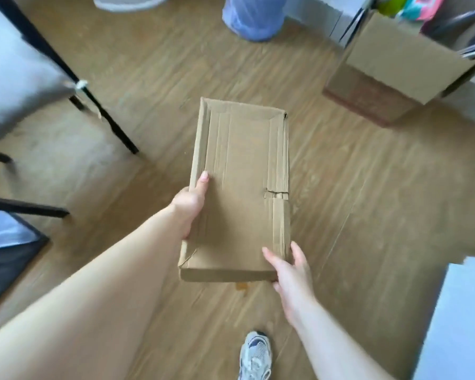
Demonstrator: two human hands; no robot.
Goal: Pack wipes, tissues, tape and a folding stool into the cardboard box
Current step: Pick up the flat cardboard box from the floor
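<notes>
Left hand (192, 204) and right hand (291, 266) grip the cardboard box (239, 187) between them, off the floor. Its right edge, beyond the right fingers, is torn; may buckle there.

Floor (354, 215): wood-grain plank, light brown, bare over most of the view. On it:
- open cardboard box (390, 69), far right, flaps raised, colourful packets showing inside.
- pale blue plastic bag (251, 19), far centre, bulging.
- black chair legs (107, 116) under a grey seat, far left.
- dark mat (8, 259), left edge.
- grey-and-white sneaker (255, 355), near centre.
- small orange-brown mark (242, 286), near centre; cannot tell what it is.
</notes>
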